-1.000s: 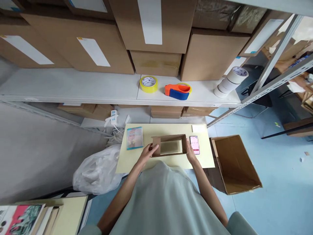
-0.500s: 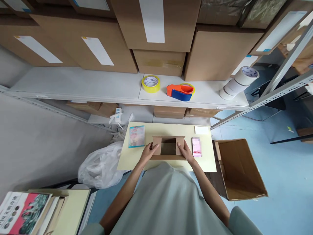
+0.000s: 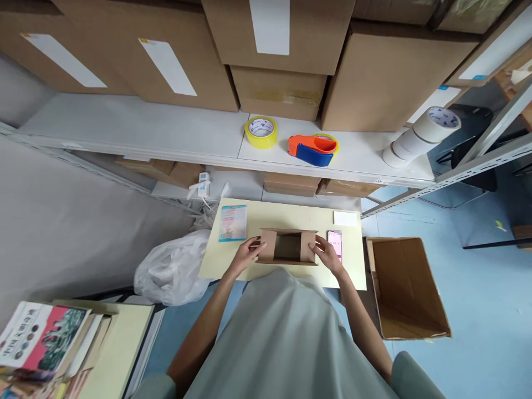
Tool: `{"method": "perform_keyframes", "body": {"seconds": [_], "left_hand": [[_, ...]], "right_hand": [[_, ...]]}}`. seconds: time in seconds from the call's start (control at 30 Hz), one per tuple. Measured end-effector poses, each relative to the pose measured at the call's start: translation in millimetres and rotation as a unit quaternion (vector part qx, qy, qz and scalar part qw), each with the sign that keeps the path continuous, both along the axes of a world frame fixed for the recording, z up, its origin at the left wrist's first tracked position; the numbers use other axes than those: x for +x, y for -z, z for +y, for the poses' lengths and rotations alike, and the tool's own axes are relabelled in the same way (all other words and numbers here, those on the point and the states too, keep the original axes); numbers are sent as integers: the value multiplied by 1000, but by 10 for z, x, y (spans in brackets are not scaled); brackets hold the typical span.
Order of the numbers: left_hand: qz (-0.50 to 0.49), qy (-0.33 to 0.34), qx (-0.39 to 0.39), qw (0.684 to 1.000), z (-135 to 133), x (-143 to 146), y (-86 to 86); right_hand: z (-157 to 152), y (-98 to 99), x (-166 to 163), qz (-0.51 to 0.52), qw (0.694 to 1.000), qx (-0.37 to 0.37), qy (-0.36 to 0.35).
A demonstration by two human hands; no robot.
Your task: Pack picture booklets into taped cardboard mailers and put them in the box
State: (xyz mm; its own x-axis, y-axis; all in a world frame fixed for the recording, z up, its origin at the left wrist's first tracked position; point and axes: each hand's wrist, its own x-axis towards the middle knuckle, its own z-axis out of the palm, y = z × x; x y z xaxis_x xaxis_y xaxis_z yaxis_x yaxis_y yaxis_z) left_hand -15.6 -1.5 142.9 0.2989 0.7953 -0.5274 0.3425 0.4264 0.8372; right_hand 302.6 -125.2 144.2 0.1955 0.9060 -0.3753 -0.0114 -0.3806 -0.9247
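Note:
A small cardboard box [image 3: 269, 245] rests on the pale yellow table, its top open and its short end flaps folded inward over a dark inside. My left hand [image 3: 246, 256] grips the left end, with thumb and fingers at the flap's edge. At the opposite end my right hand [image 3: 328, 255] has its fingertips on the right flap. A phone [image 3: 334, 244] with a pink screen lies beside and partly behind that hand. To the left of the box is a flat blue-edged printed packet [image 3: 233, 223]. A small white block [image 3: 345, 218] sits at the table's far right.
Above the table [image 3: 211, 266], a grey shelf [image 3: 178, 124] carries large cartons, a yellow tape roll [image 3: 261, 133], an orange-and-blue tape dispenser [image 3: 312, 151] and stacked white rolls [image 3: 419, 137]. A large open carton [image 3: 409, 288] stands right; a white plastic bag [image 3: 172, 269] and books [image 3: 39, 338] are left.
My view has tilted and shifted slightly. The box still lies on the table between my hands, and my fingers have moved outward toward its ends, right hand now overlapping the phone.

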Motion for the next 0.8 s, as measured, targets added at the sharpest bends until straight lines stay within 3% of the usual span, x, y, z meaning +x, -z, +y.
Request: {"method": "perform_keyframes", "body": {"seconds": [0.2, 0.4, 0.53, 0.63, 0.8], "left_hand": [[19, 13, 53, 998, 62, 126, -27], [-1, 43, 55, 998, 46, -49, -245], [-44, 116, 89, 988, -27, -244, -441], [-30, 173, 131, 976, -36, -261, -537], [-3, 202, 172, 964, 72, -109, -586]], "right_hand": [[80, 34, -33, -31, 999, 6, 1], [-17, -158, 54, -64, 997, 29, 23], [-144, -371, 110, -71, 993, 87, -46], [-147, -462, 104, -93, 986, 87, -108], [-46, -466, 78, -148, 983, 62, -93]]}}
